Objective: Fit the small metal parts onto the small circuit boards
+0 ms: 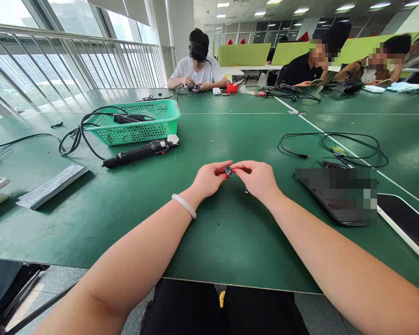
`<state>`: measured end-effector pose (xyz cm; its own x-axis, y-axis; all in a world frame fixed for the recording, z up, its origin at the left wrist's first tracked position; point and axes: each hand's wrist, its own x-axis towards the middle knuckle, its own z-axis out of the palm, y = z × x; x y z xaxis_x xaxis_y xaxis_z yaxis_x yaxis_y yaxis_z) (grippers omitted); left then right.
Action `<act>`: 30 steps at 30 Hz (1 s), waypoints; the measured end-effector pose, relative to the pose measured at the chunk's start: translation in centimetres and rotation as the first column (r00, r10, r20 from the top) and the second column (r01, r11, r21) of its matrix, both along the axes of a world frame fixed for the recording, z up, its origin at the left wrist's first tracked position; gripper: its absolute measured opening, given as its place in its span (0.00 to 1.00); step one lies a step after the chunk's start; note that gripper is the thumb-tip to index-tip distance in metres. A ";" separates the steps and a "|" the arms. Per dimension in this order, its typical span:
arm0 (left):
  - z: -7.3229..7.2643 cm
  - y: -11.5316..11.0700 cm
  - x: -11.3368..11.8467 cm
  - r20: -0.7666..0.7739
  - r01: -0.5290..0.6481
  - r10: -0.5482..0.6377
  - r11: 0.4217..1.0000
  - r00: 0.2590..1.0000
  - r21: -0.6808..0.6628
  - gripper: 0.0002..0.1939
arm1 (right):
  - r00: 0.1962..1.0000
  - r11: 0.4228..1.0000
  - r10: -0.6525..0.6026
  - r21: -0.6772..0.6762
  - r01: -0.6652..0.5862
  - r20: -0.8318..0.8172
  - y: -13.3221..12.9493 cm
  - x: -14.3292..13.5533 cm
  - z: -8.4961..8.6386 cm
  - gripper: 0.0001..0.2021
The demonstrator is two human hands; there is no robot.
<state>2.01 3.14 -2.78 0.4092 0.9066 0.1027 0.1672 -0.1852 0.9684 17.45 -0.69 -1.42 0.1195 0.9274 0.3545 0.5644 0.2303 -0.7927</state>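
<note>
Over the green table [216,246], my left hand [209,179] and my right hand [258,179] meet fingertip to fingertip. Between them is a small dark part [227,170] with metallic edges, too small to identify. The left thumb and fingers pinch it from one side, and the right fingertips close on its other side. A small light metallic piece [246,190] shows just below my right hand; whether the hand holds it is unclear. A white band circles my left wrist.
Green basket [132,132] with cables and a black electric screwdriver [139,152] lie left of centre. Paper stack [52,186] is further left. Coiled cable [335,135], black tray-like object [331,200] and phone [407,223] are right. People sit across the table.
</note>
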 end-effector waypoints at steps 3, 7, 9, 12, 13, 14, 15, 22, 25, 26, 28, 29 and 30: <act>0.2 -0.1 -0.1 -0.077 -0.023 0.029 0.997 0.997 0.077 0.24 | 0.999 1.000 -0.018 0.002 0.018 0.043 0.1 0.2 0.0 0.09; 0.7 -0.6 0.0 -0.167 -0.022 0.047 0.989 0.985 0.144 0.23 | 0.998 0.999 -0.033 0.003 0.032 0.056 0.1 0.3 0.0 0.10; 1.0 -0.8 0.0 -0.193 -0.024 0.054 0.988 0.980 0.155 0.23 | 0.997 0.999 -0.044 0.008 0.043 0.066 0.0 0.2 0.0 0.10; 1.2 -1.0 0.0 -0.221 -0.033 0.073 0.983 0.973 0.179 0.24 | 0.996 0.998 -0.057 0.000 0.057 0.069 -0.2 0.0 0.3 0.10; 1.3 -1.1 0.0 -0.227 -0.037 0.081 0.981 0.970 0.191 0.24 | 0.996 0.998 -0.059 -0.004 0.059 0.065 -0.2 -0.1 0.4 0.10; 1.3 -1.1 0.0 -0.231 -0.039 0.087 0.979 0.969 0.201 0.23 | 0.996 0.998 -0.061 -0.008 0.062 0.059 -0.3 -0.1 0.4 0.10; 1.3 -1.2 0.1 -0.234 -0.041 0.091 0.977 0.968 0.211 0.23 | 0.997 0.998 -0.062 -0.012 0.063 0.054 -0.3 -0.2 0.5 0.09; 1.4 -1.4 0.1 -0.221 -0.040 0.096 0.968 0.971 0.247 0.23 | 0.998 0.998 -0.057 -0.017 0.057 0.018 -0.3 -0.1 0.6 0.09; 1.4 -1.4 0.1 -0.209 -0.042 0.094 0.970 0.973 0.239 0.23 | 0.998 0.998 -0.063 -0.012 0.063 0.009 -0.4 -0.2 0.7 0.09; 1.4 -1.4 0.1 -0.204 -0.045 0.095 0.971 0.974 0.235 0.23 | 0.998 0.998 -0.064 -0.010 0.065 0.007 -0.4 -0.2 0.7 0.09; 1.3 -1.4 0.1 -0.194 -0.051 0.097 0.972 0.976 0.229 0.22 | 0.997 0.997 -0.071 -0.011 0.071 -0.001 -0.5 -0.3 0.8 0.09; 1.3 -1.3 0.1 -0.190 -0.052 0.097 0.972 0.977 0.230 0.22 | 0.997 0.997 -0.075 -0.013 0.075 -0.006 -0.5 -0.4 0.8 0.08; 1.3 -1.3 0.1 -0.188 -0.051 0.096 0.971 0.977 0.232 0.23 | 0.997 0.997 -0.078 -0.016 0.078 -0.010 -0.5 -0.4 0.8 0.08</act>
<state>2.12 1.83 -1.51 0.3751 0.8975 0.2318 0.3713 -0.3746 0.8496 17.07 -1.22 -0.59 0.1957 0.9204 0.3385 0.5718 0.1733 -0.8019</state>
